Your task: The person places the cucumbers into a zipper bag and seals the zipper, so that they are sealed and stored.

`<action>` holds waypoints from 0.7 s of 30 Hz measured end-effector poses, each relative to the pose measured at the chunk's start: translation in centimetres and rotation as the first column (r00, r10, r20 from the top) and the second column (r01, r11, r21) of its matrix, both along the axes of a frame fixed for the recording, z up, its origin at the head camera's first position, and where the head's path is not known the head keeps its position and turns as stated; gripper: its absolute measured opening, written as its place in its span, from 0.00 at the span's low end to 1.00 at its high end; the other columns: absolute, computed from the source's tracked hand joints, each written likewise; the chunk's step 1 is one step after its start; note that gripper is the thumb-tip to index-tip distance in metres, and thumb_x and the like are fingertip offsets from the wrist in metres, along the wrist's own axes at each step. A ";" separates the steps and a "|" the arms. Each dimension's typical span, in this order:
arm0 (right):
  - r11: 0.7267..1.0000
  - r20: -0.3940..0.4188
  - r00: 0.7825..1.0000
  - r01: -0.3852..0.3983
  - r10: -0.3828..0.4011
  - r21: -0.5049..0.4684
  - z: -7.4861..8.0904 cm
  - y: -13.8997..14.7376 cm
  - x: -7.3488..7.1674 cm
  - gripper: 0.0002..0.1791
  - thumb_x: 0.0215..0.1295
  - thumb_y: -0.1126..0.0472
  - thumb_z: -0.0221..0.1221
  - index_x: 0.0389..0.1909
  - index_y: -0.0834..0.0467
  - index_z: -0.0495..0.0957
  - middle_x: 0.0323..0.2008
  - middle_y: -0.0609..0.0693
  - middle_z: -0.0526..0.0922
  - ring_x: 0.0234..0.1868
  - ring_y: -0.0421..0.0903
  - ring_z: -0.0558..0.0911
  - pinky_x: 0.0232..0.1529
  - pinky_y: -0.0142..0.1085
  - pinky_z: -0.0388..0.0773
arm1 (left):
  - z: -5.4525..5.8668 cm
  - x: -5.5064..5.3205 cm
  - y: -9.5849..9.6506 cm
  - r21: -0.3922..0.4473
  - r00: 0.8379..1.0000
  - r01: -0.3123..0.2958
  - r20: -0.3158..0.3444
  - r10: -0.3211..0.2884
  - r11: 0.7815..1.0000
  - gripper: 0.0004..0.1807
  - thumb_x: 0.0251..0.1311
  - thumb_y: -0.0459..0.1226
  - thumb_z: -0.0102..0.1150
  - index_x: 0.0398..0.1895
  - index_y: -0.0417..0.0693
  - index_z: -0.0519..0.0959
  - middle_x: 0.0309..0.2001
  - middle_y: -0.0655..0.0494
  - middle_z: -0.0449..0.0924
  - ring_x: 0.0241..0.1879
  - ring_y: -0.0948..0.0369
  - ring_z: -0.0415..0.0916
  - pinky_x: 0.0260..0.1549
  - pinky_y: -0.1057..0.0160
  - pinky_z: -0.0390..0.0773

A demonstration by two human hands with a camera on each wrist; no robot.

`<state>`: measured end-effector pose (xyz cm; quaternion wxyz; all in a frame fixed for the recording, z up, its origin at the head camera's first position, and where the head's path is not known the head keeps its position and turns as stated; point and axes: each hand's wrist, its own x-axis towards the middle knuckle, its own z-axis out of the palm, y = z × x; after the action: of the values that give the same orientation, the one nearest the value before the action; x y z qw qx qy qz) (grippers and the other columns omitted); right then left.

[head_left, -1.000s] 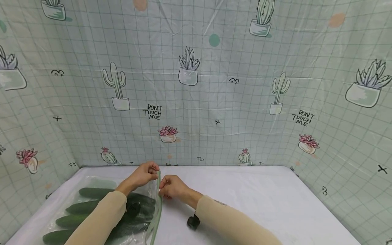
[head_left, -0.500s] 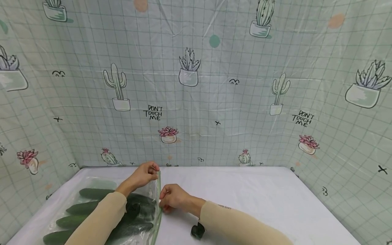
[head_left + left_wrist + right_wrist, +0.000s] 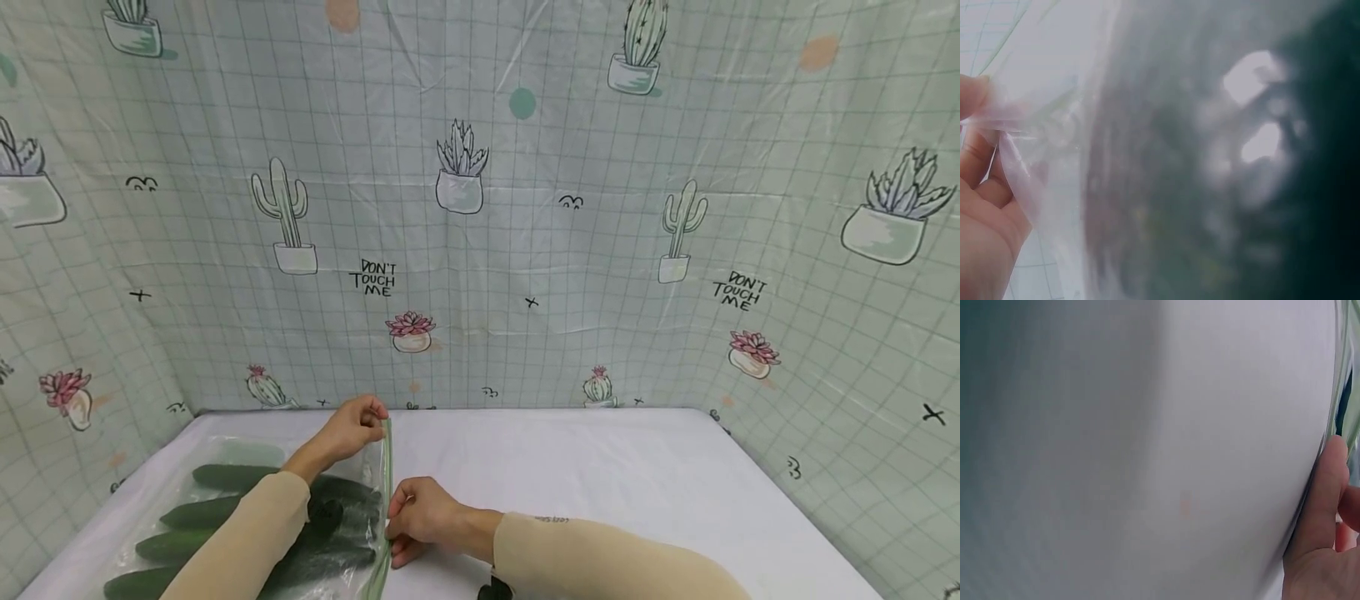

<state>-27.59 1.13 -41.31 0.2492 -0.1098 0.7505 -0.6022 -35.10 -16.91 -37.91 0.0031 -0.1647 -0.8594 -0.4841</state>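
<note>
A clear zip bag (image 3: 197, 454) lies flat at the left of the table, with several cucumbers (image 3: 172, 546) inside. Its green zip strip (image 3: 387, 467) runs along the right side. My left hand (image 3: 343, 432) pinches the far corner of that strip; in the left wrist view thumb and fingers hold the wrinkled clear film (image 3: 1054, 150). Lower on the strip, my right hand (image 3: 426, 512) pinches the edge between thumb and fingers. In the right wrist view a gap shows in the green edge (image 3: 1340, 394) just beyond the thumb. My left forearm covers part of the cucumbers.
A white cloth (image 3: 570, 467) covers the table, which reaches back to a hanging curtain (image 3: 525, 242) printed with cacti. Small black wrist cameras sit under my forearms, the right one (image 3: 495, 588) close to the tabletop.
My right hand has slid along the zip strip toward me, from near the left hand to farther down the edge. My left hand has stayed at the corner.
</note>
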 end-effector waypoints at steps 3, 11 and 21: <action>1.000 0.023 1.000 -0.003 0.003 -0.012 -0.1 0.0 0.5 0.12 0.53 0.80 0.59 0.26 0.61 0.72 0.15 0.55 0.75 0.11 0.44 0.74 0.17 0.39 0.79 | -0.1 -0.1 0.0 -0.001 1.000 -0.003 -0.006 0.003 1.000 0.07 0.61 0.25 0.52 0.42 0.35 0.71 0.28 0.51 0.73 0.27 0.58 0.64 0.31 0.59 0.67; 1.000 0.059 0.998 -0.015 0.017 -0.025 -0.5 0.1 2.2 0.11 0.52 0.80 0.59 0.26 0.61 0.73 0.16 0.56 0.78 0.12 0.42 0.77 0.19 0.39 0.80 | -0.1 -0.1 -0.1 -0.003 1.000 0.005 -0.013 -0.005 1.000 0.07 0.61 0.25 0.52 0.42 0.35 0.70 0.28 0.50 0.73 0.27 0.58 0.65 0.32 0.58 0.68; 0.998 0.047 0.998 -0.033 0.035 -0.050 -0.8 0.3 3.7 0.13 0.51 0.81 0.59 0.25 0.59 0.72 0.13 0.52 0.77 0.11 0.39 0.76 0.13 0.29 0.73 | -0.1 -0.1 -0.1 -0.008 1.000 -0.009 -0.009 0.009 1.000 0.07 0.61 0.25 0.52 0.42 0.36 0.70 0.29 0.50 0.73 0.28 0.57 0.66 0.33 0.58 0.69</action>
<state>-23.89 1.42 -42.11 0.2745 -0.1144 0.7271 -0.6188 -35.20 -17.01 -38.04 0.0083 -0.1628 -0.8620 -0.4799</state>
